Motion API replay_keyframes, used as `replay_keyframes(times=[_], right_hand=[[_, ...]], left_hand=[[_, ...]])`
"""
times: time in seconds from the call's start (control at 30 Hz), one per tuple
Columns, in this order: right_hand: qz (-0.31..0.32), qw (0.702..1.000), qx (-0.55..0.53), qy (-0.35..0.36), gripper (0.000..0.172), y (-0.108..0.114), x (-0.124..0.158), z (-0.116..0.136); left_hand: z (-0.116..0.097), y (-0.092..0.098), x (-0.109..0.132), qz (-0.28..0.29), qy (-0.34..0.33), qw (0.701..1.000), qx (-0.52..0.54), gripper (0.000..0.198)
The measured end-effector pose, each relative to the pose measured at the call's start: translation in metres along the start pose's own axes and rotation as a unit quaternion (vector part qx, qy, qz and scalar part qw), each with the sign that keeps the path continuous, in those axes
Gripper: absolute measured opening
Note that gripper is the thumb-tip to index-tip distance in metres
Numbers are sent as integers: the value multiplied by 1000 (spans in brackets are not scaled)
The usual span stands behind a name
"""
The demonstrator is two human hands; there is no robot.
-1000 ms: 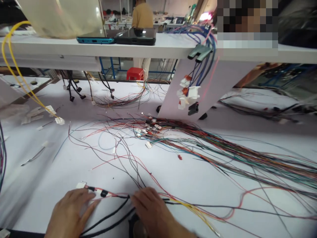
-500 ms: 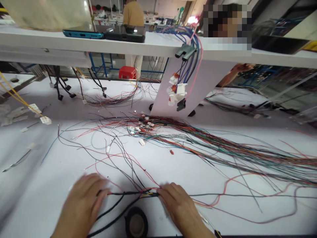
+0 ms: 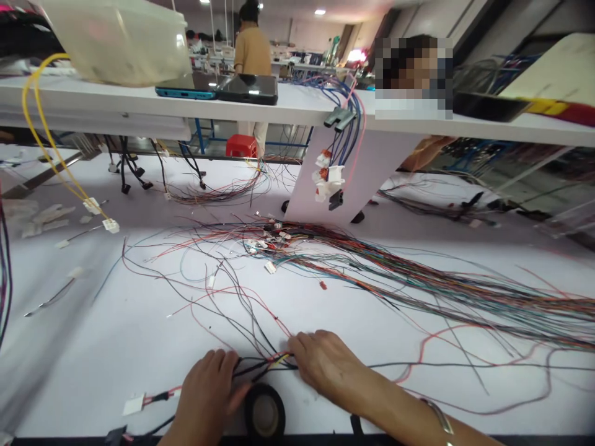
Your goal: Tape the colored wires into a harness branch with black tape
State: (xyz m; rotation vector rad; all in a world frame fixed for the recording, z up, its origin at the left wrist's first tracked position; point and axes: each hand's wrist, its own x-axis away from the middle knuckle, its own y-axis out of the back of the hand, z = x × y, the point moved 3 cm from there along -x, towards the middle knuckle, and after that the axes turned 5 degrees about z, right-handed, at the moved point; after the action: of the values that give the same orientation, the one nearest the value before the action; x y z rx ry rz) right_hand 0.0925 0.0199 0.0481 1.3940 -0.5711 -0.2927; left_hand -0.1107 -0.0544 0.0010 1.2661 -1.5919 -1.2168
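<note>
A wire harness (image 3: 260,367) of black-taped branches and thin red, black and yellow wires runs between my two hands. My left hand (image 3: 207,390) is closed over its left part, thumb low near the tape roll. At the branching point, my right hand (image 3: 323,365) pinches the bundle; its fingertips are partly hidden. Just below the harness stands a roll of black tape (image 3: 251,412), close to my left thumb. A white connector (image 3: 134,404) on red and black wires sticks out left of my left hand. Loose thin wires (image 3: 246,297) fan out beyond the bundle.
A thick bundle of coloured wires (image 3: 418,279) stretches across the table to the right. Above it, a white shelf (image 3: 209,114) carries phones (image 3: 251,88) and a translucent bin (image 3: 121,43). Connectors (image 3: 330,176) hang from the shelf. Other people are beyond it.
My left hand has moved right along the harness, nearer my right hand, and the white connector now shows at its left. My right hand has shifted slightly up. The view has tilted upward.
</note>
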Motion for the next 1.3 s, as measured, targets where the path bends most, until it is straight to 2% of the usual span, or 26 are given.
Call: replay_keyframes(times=[0.13,0.23,0.3,0.37,0.43,0.5,0.57,0.63,0.67,0.7,0.77,0.8,0.9,0.97,1.0,1.03,1.13,1.17,1.23,1.3], right_hand=[[-49,999,-1,6,16,19,0,7],[-41,999,5,-24,21,27,0,8],[-26,999,10,-47,26,30,1,5],[-12,998,19,-62,27,34,4,1],[-8,997,28,-73,22,38,6,-1],[-23,996,38,-80,18,40,9,1],[-46,994,32,-99,18,38,11,4],[-85,984,-56,-144,18,34,11,2],[-123,967,-140,-172,17,32,9,-3],[-168,938,-230,-197,14,31,7,-9],[-258,864,-370,-223,13,31,-2,-23],[-294,834,-409,-225,15,33,-8,-29],[-363,775,-469,-217,29,44,-32,-35],[-403,730,-511,-209,38,49,-45,-27],[-422,697,-544,-200,40,50,-51,-20],[-439,654,-586,-188,40,50,-55,-13],[-463,495,-720,-149,37,43,-62,5],[-459,455,-751,-138,36,42,-64,8],[-448,418,-782,-116,35,44,-65,10],[-438,397,-802,-86,35,50,-66,6]], left_hand=[[-6,4,-6,84,35,995,30,20],[-17,10,-14,162,81,983,33,15],[-20,14,-18,190,100,976,43,21],[-18,17,-23,192,123,969,91,24],[-11,21,-31,174,137,958,184,20],[-5,27,-41,165,130,933,293,20],[-2,36,-51,184,119,898,383,28],[-2,48,-62,204,110,876,423,35],[-3,55,-68,204,105,874,428,38],[-5,63,-74,194,99,879,424,40],[-9,79,-88,160,84,894,411,38],[-11,86,-96,140,77,901,404,36],[-18,108,-116,88,53,920,379,31],[-22,119,-122,71,36,931,357,29],[-24,123,-123,71,28,935,345,29],[-25,125,-122,76,20,940,333,30],[-24,125,-114,99,-1,953,286,34],[-23,124,-111,101,-6,959,265,34],[-22,126,-110,91,-13,972,215,31],[-22,130,-113,77,-21,983,165,27]])
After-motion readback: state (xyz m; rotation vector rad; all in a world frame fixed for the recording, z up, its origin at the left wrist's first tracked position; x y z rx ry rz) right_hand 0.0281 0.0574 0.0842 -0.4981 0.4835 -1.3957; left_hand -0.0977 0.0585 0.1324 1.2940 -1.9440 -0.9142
